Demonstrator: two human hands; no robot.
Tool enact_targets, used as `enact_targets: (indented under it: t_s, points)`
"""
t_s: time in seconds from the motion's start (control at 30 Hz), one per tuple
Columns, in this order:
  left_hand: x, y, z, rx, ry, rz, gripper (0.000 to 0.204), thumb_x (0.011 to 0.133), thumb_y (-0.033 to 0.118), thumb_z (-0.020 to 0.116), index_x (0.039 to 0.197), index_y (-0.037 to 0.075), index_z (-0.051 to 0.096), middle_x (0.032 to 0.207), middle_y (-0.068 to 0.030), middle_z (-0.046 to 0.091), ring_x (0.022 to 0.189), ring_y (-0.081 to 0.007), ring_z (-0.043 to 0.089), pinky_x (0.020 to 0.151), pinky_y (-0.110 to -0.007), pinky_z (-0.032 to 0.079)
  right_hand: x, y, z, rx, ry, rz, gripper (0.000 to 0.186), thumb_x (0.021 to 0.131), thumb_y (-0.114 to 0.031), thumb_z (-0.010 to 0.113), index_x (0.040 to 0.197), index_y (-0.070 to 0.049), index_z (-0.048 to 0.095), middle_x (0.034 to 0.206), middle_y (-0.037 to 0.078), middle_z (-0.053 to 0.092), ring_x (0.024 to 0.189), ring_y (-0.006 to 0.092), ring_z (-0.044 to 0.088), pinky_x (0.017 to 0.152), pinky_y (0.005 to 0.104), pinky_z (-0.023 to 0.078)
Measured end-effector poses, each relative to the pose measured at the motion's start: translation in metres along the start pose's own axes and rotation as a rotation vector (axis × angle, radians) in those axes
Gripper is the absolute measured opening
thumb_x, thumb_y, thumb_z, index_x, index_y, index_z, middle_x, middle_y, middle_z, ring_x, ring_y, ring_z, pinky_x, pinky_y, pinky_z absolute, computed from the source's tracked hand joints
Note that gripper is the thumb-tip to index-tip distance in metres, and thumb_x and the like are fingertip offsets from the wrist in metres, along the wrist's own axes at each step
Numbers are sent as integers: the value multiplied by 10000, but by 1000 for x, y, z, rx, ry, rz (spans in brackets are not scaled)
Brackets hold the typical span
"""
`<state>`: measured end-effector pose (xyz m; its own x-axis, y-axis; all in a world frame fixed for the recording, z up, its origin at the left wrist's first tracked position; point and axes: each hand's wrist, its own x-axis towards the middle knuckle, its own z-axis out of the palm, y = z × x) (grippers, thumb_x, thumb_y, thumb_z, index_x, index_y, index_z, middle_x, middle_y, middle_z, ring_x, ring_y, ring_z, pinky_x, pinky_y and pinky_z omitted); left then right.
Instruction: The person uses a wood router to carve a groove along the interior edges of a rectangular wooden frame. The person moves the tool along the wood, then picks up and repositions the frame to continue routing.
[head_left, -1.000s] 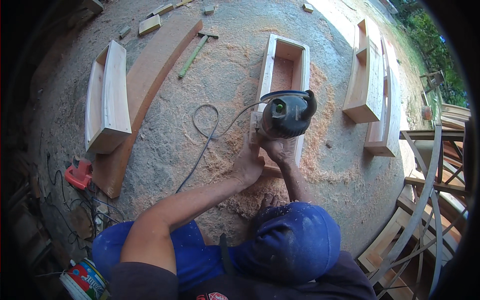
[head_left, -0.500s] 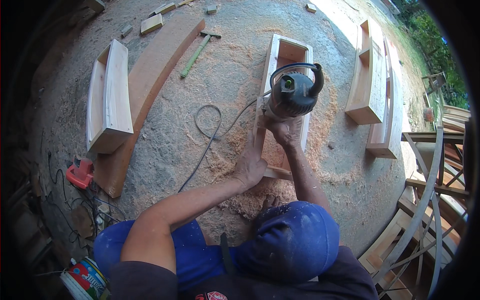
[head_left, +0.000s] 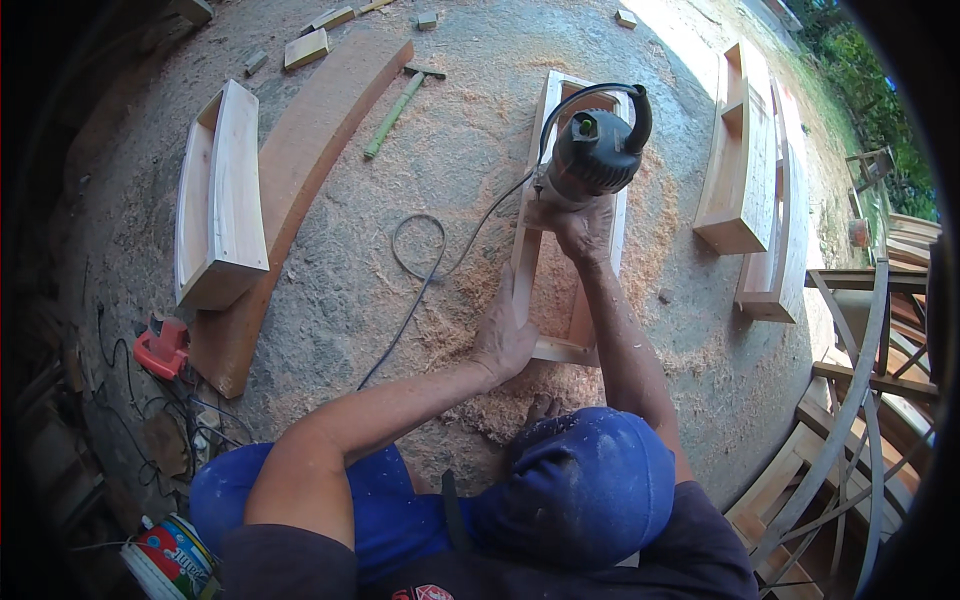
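Note:
A dark router (head_left: 592,155) with a curved hose-like top fitting sits on the upper part of a long, open wooden box (head_left: 569,355). My right hand (head_left: 580,235) is closed around the router's lower body. My left hand (head_left: 505,340) grips the box's left rail near the close end, fingers along its outer side. A grey cord (head_left: 420,283) runs from the router over the floor in a loop. Pale shavings (head_left: 540,390) lie inside and around the box.
Curved wooden boxes stand at left (head_left: 222,200) and right (head_left: 738,185), beside a curved plank (head_left: 300,180). A green-handled tool (head_left: 395,115), offcuts (head_left: 305,48), a red tool (head_left: 160,348), a paint bucket (head_left: 170,555) and stacked frames (head_left: 860,390) surround me. My blue-clad knee (head_left: 585,480) is low centre.
The router and my right hand have moved away from me along the box, exposing more of its close end. My left hand stays on the left rail.

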<state>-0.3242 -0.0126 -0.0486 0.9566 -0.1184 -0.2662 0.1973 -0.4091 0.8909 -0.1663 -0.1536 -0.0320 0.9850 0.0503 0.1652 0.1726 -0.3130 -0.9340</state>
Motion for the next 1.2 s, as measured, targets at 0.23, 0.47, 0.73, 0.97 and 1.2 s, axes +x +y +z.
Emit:
enact_targets:
  t_s: [0.23,0.47,0.73,0.97,1.2]
  points:
    - [1,0,3,-43,10,14,992,801,60,571,1662,17,80,1574,-342,378,1422,-477,462,1200,-467,380,25,8,-7,-103,0,-69,552,777,-293,871,1245,-101,650,1160,63,743,1099,219,707,960,378,543]
    - [3,5,2,-72,-8,-10,990,794,45,570,1661,19,93,1587,-333,365,1441,-475,439,1220,-460,357,45,14,-8,18,51,-74,571,760,-188,869,1245,-93,581,1074,54,738,992,203,725,892,352,563]
    - [6,2,2,-82,-5,28,1001,789,61,587,1652,-18,86,1603,-336,341,1479,-456,400,1250,-439,315,79,18,-8,40,26,-140,567,745,-175,862,1232,-101,581,1058,32,739,988,175,722,875,340,564]
    - [2,11,-1,-86,-40,-20,1014,839,117,637,1644,-63,48,1576,-359,366,1451,-456,434,1236,-437,330,126,19,-9,119,69,-130,654,729,-151,865,1286,-108,524,1130,23,715,1008,163,705,884,323,556]
    - [5,-5,6,-71,-49,19,941,1004,340,595,1628,-102,47,1572,-374,365,1453,-439,435,1233,-443,320,130,12,-11,92,30,-86,646,732,-153,864,1261,-100,497,1112,21,697,999,161,693,903,315,549]
